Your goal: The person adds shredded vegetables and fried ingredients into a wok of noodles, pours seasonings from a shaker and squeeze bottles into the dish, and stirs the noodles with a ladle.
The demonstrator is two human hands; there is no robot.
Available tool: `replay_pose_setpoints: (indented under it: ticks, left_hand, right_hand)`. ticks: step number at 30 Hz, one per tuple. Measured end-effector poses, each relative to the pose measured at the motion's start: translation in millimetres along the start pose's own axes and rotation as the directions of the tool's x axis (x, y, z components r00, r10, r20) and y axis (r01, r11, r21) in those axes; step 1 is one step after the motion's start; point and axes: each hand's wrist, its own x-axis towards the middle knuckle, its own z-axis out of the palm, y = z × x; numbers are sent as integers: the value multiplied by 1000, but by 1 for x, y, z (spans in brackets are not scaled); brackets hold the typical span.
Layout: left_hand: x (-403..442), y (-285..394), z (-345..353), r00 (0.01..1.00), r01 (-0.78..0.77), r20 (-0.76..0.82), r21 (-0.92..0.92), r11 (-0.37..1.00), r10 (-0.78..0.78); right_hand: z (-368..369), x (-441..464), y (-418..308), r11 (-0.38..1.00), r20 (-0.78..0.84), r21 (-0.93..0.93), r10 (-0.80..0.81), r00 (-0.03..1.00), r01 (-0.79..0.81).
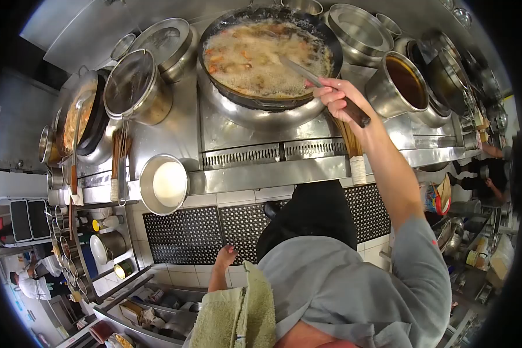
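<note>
Food (249, 55) bubbles in the black wok (261, 104) on the steel bench (182, 113). The right grip (339, 95) is closed round a long tool (303, 71) dipping into the foam; stirring seems in hand. The next move likely calls for steady sweeps. Whether the lowered left grip (226, 255) holds anything, I cannot tell.

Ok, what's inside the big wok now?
The wok holds frothy liquid with orange-red pieces; the right hand holds a utensil dipped in it. The liquid hides the utensil's tip and the wok's bottom.
</note>
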Motion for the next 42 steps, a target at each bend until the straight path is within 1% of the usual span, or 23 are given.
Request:
replay_pose_setpoints:
  ticks: [1, 3, 5, 6, 7, 9, 12, 13, 14, 16, 17, 19, 20, 21, 23, 24, 28, 32, 35, 36, 38, 40, 42]
  left_hand:
    - [4, 5, 1, 1000, 10, 13, -26, 1000, -9]
    - [10, 10, 0, 999, 26, 39, -75, 997, -24]
    - [28, 1, 7, 994, -103, 35, -63, 993, 105]
    - [74, -63, 51, 992, -116, 18, -281, 953, 126]
    - [56, -43, 40, 993, -117, -24, -216, 969, 115]
    - [11, 8, 12, 990, -101, -109, -84, 991, 92]
    - [-3, 4, 20, 998, -44, -55, -49, 998, 41]
    - [-12, 5, 23, 999, -17, -27, 27, 999, 18]
    - [-20, 7, 26, 996, 83, -10, -132, 988, -85]
    - [-25, 0, 41, 997, 59, -31, -134, 989, -64]
    - [-25, -7, 51, 998, 32, -53, -133, 991, -39]
    - [18, -76, 112, 995, 26, -76, -409, 912, -63]
    - [-3, -55, 106, 995, 32, -82, -300, 953, -59]
    - [-20, -38, 103, 995, 40, -86, -187, 982, -57]
    - [3, -73, 146, 991, 92, -58, -383, 919, -124]
    - [-2, -68, 154, 989, 112, -27, -512, 852, -146]
    - [-41, -40, 157, 992, 55, -78, -476, 878, -104]
    - [-70, -7, 157, 979, 135, -45, -593, 794, -199]
    - [-80, -17, 168, 980, 111, -30, -740, 664, -198]
    - [-79, -27, 173, 993, 19, -92, -489, 872, -73]
    - [-92, -15, 176, 967, 104, -170, -423, 900, -191]
    - [-110, -11, 184, 953, 226, -15, -631, 742, -303]
    - [-117, -19, 198, 959, 219, -8, -608, 763, -282]
  right_hand:
    - [5, -8, 8, 1000, 1, 1, 4, 1000, -4]
    - [16, -24, 23, 962, 95, 268, 18, 995, -43]
    - [17, -41, 30, 949, 114, 310, 16, 993, -51]
    - [20, -51, 32, 950, 129, 306, 21, 991, -60]
    - [22, -61, 30, 952, 146, 299, 27, 989, -70]
    - [24, -80, 23, 968, 160, 231, 60, 985, -96]
    - [43, -109, 15, 981, -23, -190, -35, 999, 30]
    - [48, -116, 14, 981, -22, -192, -33, 999, 28]
    - [50, -122, 12, 935, -54, -352, -65, 996, 42]
    - [50, -130, 5, 776, -106, -630, -126, 986, 31]
    - [49, -134, 2, 773, -102, -633, -121, 987, 29]
    - [48, -143, -2, 517, -139, -856, -191, 972, -21]
    - [47, -148, -6, 392, -128, -919, -230, 965, -29]
    - [48, -155, -5, 389, -123, -921, -219, 968, -28]
    - [54, -173, -6, 128, -144, -987, -404, 903, -100]
    - [65, -183, -10, 16, -152, -987, -375, 914, -157]
    - [53, -202, -19, -123, -93, -982, -350, 932, -144]
    - [17, -150, -19, -456, -4, -886, -166, 986, -80]
    - [-2, -107, -18, -479, 21, -875, -172, 985, -65]
    - [-12, -94, -19, -527, 132, -850, -220, 967, -4]
    - [-16, -86, -21, -576, 250, -815, -265, 931, 56]
    - [-13, -84, -20, -565, 359, -815, -322, 876, 127]
    - [-1, -78, -20, -494, 328, -855, -282, 902, 156]
